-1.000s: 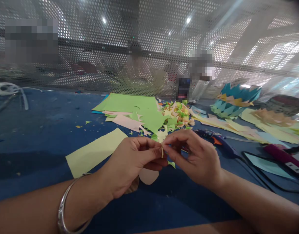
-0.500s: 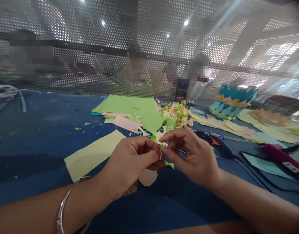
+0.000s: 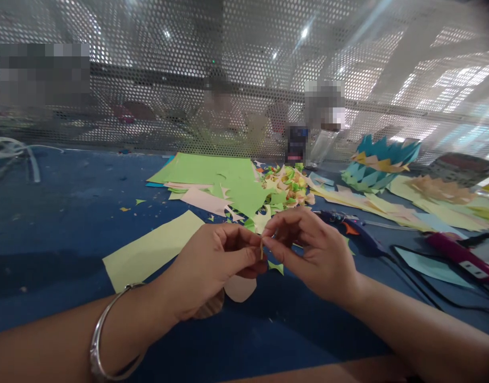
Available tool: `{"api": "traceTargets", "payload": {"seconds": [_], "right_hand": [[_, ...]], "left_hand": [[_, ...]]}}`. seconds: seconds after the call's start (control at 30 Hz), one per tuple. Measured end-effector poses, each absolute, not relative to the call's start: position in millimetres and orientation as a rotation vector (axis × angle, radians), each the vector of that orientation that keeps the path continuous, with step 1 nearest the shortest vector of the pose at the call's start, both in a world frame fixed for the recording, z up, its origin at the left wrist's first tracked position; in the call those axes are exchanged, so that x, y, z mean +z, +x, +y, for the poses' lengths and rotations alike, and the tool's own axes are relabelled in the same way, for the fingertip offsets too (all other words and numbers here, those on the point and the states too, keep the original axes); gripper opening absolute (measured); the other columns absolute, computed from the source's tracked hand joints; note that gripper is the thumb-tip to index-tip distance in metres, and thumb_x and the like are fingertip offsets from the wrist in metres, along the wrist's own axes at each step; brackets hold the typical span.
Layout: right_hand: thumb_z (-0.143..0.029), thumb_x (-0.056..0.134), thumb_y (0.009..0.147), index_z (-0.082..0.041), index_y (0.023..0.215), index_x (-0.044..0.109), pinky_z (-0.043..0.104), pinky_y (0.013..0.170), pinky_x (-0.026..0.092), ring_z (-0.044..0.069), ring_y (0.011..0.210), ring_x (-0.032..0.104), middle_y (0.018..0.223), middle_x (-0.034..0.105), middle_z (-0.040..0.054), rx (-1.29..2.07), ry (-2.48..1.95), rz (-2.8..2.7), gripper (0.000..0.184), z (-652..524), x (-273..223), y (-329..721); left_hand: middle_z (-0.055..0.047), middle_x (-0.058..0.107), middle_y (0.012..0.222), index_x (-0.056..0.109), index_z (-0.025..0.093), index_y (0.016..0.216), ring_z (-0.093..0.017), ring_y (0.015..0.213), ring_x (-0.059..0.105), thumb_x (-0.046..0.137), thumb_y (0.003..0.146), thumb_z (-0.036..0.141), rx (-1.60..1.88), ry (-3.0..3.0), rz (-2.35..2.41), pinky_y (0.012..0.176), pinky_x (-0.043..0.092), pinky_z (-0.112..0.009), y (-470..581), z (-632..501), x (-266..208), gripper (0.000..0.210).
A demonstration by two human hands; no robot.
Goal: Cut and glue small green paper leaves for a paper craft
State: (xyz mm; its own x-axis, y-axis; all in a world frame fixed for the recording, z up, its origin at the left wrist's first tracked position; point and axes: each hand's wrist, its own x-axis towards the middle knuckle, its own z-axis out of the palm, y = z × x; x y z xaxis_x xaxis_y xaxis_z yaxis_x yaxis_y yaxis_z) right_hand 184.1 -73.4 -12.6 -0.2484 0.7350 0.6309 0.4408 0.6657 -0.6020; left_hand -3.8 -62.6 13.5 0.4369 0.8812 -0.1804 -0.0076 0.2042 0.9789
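My left hand (image 3: 218, 260) pinches a small pale-yellow strip of paper (image 3: 262, 250), seen nearly edge-on, between thumb and fingers. From the other side, the thumb and forefinger of my right hand (image 3: 314, 255) close on the strip's upper end; the fingertips of both hands almost meet there. Under my left hand lie a rounded pinkish paper piece (image 3: 241, 289) and a brown ridged piece (image 3: 210, 305), partly covered. A pale-yellow paper rectangle (image 3: 152, 250) rests on the blue table beside my left wrist. Green cut scraps (image 3: 275, 267) show behind my fingertips.
Green sheets (image 3: 204, 167) are stacked at the back, with a heap of small paper pieces (image 3: 290, 186) alongside. Toward the right lie a glue gun (image 3: 362, 236), black cables, a magenta power strip (image 3: 460, 258) and a zigzag-edged blue paper ring (image 3: 374, 173). A perforated metal screen (image 3: 156, 106) bounds the table.
The right forefinger has come down onto its thumb at the strip, where a gap showed before. The strip looks slightly straighter. My left hand has hardly moved.
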Motion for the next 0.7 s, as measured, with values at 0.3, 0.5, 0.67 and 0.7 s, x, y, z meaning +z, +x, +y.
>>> {"api": "traceTargets", "payload": {"seconds": [0.3,0.5,0.67,0.7], "right_hand": [[-0.017,0.065,0.09,-0.021,0.102,0.058,0.022,0.059,0.053,0.009,0.067,0.061,0.089,0.065,0.0002,0.444,-0.931,-1.88,0.014,-72.0,-13.4,186.5],[-0.016,0.066,0.089,-0.022,0.103,0.058,0.022,0.06,0.052,0.009,0.068,0.06,0.091,0.065,-0.0003,0.473,-0.945,-1.879,0.017,-71.9,-13.2,189.4],[-0.017,0.067,0.089,-0.022,0.102,0.059,0.02,0.059,0.051,0.008,0.067,0.058,0.09,0.063,-0.0012,0.523,-0.962,-1.854,0.017,-70.9,-12.6,190.1],[-0.018,0.067,0.088,-0.022,0.102,0.059,0.02,0.058,0.05,0.008,0.065,0.057,0.089,0.063,-0.0015,0.532,-0.966,-1.849,0.016,-70.1,-12.3,190.2]], "left_hand": [[-0.005,0.073,0.078,0.072,0.017,0.077,-0.015,0.072,0.069,0.07,0.08,0.022,0.693,1.23,0.952,0.072,0.054,-0.025,-5.7,-57.2,13.8,0.007],[-0.004,0.072,0.075,0.073,0.016,0.083,-0.013,0.071,0.067,0.076,0.075,0.019,0.707,1.267,0.896,0.069,0.052,-0.022,-9.5,-56.2,7.1,0.009],[-0.004,0.072,0.073,0.074,0.016,0.082,-0.014,0.07,0.069,0.079,0.073,0.02,0.693,1.258,0.894,0.068,0.052,-0.023,-8.7,-54.5,6.1,0.011],[-0.003,0.072,0.072,0.074,0.016,0.081,-0.015,0.07,0.069,0.08,0.072,0.02,0.688,1.255,0.894,0.068,0.052,-0.023,-8.7,-54.1,6.1,0.011]]}}
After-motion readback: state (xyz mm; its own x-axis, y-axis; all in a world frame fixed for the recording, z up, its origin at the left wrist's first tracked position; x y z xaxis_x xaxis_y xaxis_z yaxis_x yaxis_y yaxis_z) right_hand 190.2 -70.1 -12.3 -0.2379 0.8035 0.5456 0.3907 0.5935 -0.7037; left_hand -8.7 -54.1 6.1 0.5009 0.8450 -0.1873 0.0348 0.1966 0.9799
